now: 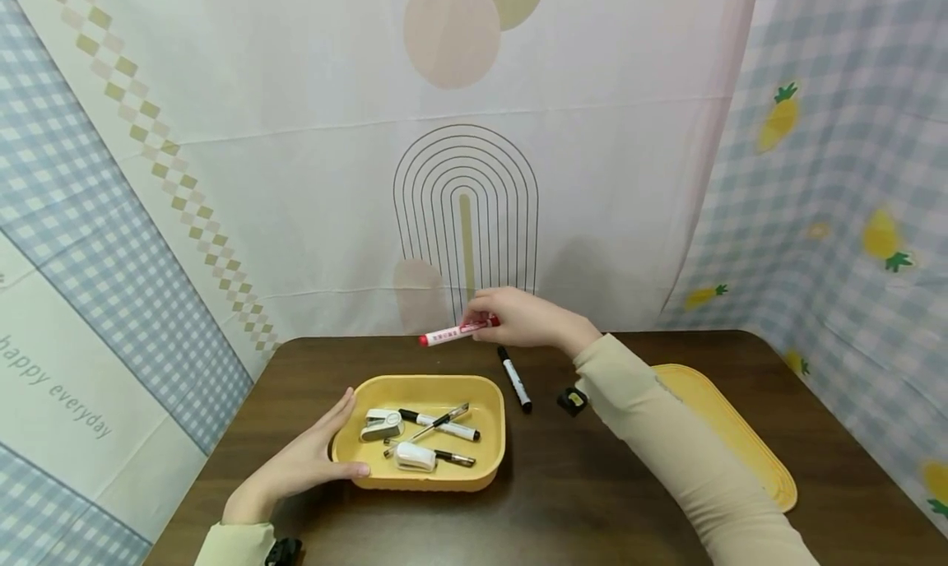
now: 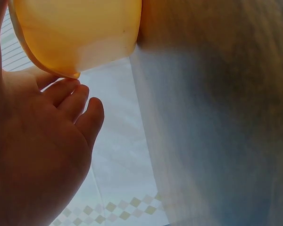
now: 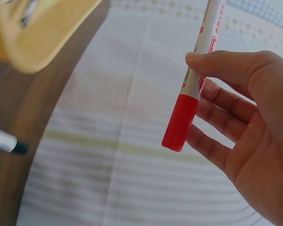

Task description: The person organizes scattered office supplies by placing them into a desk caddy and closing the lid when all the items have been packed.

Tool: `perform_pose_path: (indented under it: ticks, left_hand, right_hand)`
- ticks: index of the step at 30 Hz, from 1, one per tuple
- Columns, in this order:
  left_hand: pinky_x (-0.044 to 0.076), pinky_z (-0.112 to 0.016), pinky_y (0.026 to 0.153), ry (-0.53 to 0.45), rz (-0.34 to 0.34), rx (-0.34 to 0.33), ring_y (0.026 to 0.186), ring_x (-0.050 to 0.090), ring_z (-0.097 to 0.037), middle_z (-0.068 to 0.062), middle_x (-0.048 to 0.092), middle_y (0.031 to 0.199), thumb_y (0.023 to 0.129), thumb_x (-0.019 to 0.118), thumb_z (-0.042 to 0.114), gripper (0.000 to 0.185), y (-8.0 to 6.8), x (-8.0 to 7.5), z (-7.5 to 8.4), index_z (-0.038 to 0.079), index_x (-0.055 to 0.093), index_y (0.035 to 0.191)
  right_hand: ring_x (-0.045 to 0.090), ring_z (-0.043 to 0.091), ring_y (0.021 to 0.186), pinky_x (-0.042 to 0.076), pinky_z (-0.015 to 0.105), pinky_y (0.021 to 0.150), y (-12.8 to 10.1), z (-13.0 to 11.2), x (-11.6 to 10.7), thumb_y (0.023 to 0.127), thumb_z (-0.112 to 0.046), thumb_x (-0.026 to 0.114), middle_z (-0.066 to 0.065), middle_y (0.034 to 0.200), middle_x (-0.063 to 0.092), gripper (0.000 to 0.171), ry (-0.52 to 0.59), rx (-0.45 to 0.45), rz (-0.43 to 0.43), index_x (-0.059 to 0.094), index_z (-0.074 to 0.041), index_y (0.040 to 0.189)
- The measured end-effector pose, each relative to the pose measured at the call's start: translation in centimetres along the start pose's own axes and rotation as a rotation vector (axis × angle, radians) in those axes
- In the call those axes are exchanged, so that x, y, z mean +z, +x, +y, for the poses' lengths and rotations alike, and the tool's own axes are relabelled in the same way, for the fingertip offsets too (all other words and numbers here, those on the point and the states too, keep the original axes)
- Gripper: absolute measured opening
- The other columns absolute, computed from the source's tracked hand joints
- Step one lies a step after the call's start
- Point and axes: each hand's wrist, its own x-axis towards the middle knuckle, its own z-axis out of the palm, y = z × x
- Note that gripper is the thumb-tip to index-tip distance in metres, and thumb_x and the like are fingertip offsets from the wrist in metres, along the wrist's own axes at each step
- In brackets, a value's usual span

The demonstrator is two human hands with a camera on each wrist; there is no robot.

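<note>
A shallow yellow basket (image 1: 492, 401) stands on the table, with two white staplers (image 1: 382, 424), a black-capped white marker (image 1: 444, 426) and black pens (image 1: 454, 459) inside. My left hand (image 1: 307, 459) rests against the basket's left end, thumb and fingers spread along the rim. In the left wrist view, the fingers (image 2: 68, 96) touch the basket's outer side. Above and behind the basket, my right hand (image 1: 522, 317) pinches a white marker with red ends (image 1: 448, 334) between thumb and fingers. The right wrist view shows its red cap (image 3: 180, 122) jutting past the thumb.
Another black-and-white marker (image 1: 515, 381) lies right of the basket, near a small black object (image 1: 572, 401) with a yellow-green patch. Partly under the right sleeve is a flat yellow tray or lid (image 1: 755, 459). A patterned cloth (image 1: 333, 204) hangs behind the table.
</note>
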Motion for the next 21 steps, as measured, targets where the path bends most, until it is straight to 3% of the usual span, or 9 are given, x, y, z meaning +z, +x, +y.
perform_pose_path:
  ticks: [9,21]
  left_hand:
    - [0.025,-0.061,0.112,-0.001,0.001,0.002,0.149,0.017,-0.037,-0.012,0.008,0.168,0.079,0.084,0.047,0.113,0.1,-0.1,0.0,0.001,0.019,0.16]
    - [0.026,-0.063,0.112,-0.011,0.0,0.0,0.148,0.017,-0.039,-0.013,0.008,0.168,0.079,0.085,0.046,0.114,0.0,-0.1,0.0,0.001,0.019,0.16]
  right_hand:
    - [0.058,0.01,0.093,0.048,0.029,0.086,3.6,-3.0,-0.6,0.097,-0.018,0.068,-0.004,0.103,0.063,0.017,-0.011,-0.064,0.012,0.071,-0.014,0.114]
    - [0.059,0.011,0.097,0.05,0.03,0.088,5.5,-4.0,-0.1,0.098,-0.016,0.067,-0.003,0.105,0.063,0.022,0.075,-0.038,0.025,0.071,-0.014,0.119]
